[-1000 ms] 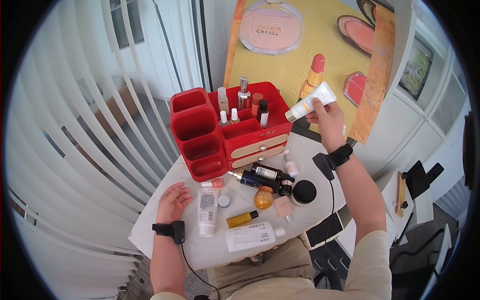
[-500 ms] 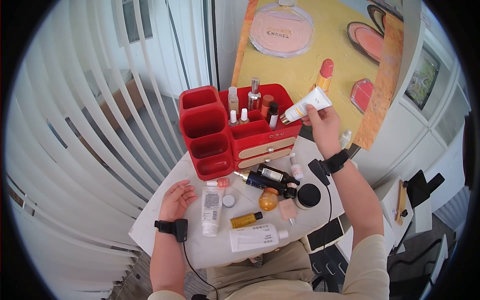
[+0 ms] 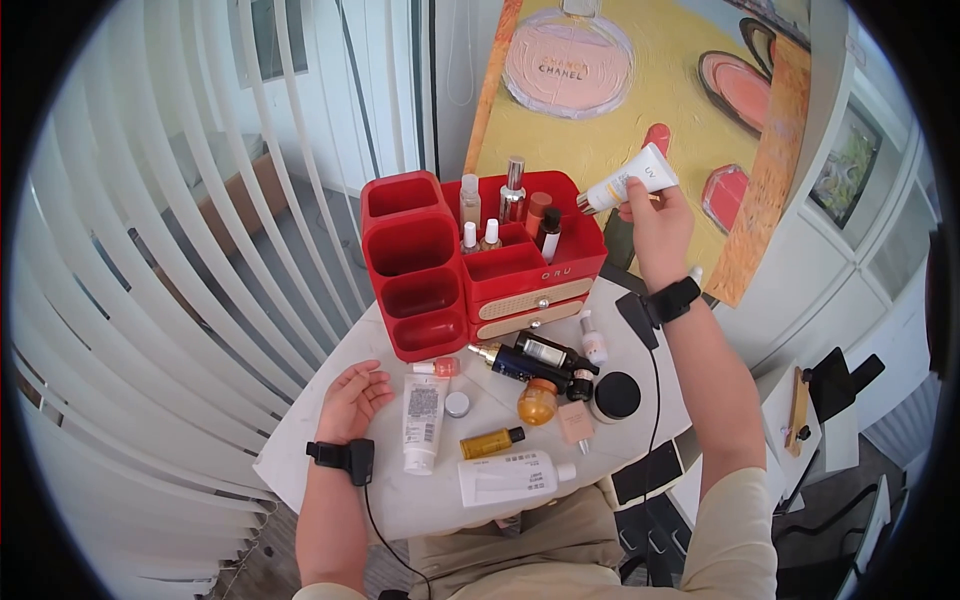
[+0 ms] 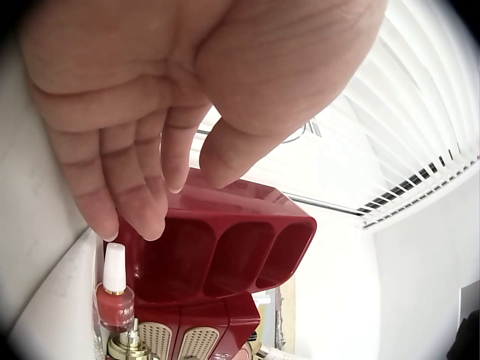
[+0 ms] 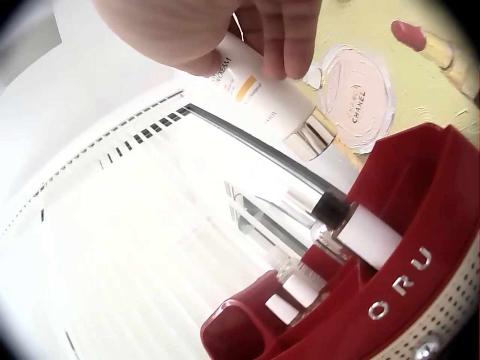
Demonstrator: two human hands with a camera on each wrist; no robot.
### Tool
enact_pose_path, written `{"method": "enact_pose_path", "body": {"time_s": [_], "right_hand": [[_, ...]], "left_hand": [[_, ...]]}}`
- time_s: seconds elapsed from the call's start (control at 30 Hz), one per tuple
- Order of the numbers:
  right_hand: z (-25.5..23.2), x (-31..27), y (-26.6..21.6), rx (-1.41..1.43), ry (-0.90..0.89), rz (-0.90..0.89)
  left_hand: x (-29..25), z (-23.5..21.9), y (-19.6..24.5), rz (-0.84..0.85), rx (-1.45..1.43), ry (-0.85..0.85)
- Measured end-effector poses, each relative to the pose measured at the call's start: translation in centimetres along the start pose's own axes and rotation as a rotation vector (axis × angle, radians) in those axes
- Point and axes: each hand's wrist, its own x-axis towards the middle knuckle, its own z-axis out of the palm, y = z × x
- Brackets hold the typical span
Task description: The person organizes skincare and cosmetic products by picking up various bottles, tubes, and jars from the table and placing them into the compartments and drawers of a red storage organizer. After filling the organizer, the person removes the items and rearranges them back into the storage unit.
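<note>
My right hand (image 3: 660, 232) pinches a white UV tube (image 3: 630, 180) by its flat end, just above the right side of the red organizer (image 3: 411, 245). In the right wrist view the tube (image 5: 262, 94) tilts with its gold cap towards the organizer, clear of it. Small bottles stand in the organizer's upper compartments, among them a black-capped one (image 3: 549, 235). My left hand (image 3: 352, 402) rests palm up at the table's left edge, fingers loosely bent, holding nothing. Near it lie a white tube (image 3: 423, 425) and a pink polish bottle (image 3: 437, 367).
Several items lie on the white table (image 3: 330, 365): dark bottles (image 3: 515, 362), an amber jar (image 3: 537, 401), a black-lidded jar (image 3: 617, 397), a yellow bottle (image 3: 492, 442) and a large white bottle (image 3: 510, 479). Behind the organizer stands a painting (image 3: 690, 70); blinds (image 3: 150, 300) hang at the left.
My right hand first brought the tube left and down towards the organizer, then raised it slightly and moved it a little right. My left hand has stayed nearly still.
</note>
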Motion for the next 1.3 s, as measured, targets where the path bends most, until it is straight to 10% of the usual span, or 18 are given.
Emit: {"method": "enact_pose_path", "body": {"time_s": [0.53, 0.9, 1.3], "right_hand": [[-1.9, -3.9, 0.3, 0.039, -0.150, 0.093], [-11.9, -7.2, 9.9, -0.123, -0.163, 0.570], [-11.5, -9.9, 14.4, -0.340, -0.596, 0.773]], "left_hand": [[0.1, 0.0, 0.0, -0.006, 0.020, 0.011], [-0.1, 0.4, 0.1, 0.002, 0.039, 0.028], [0.0, 0.2, -0.1, 0.013, 0.082, 0.055]]}}
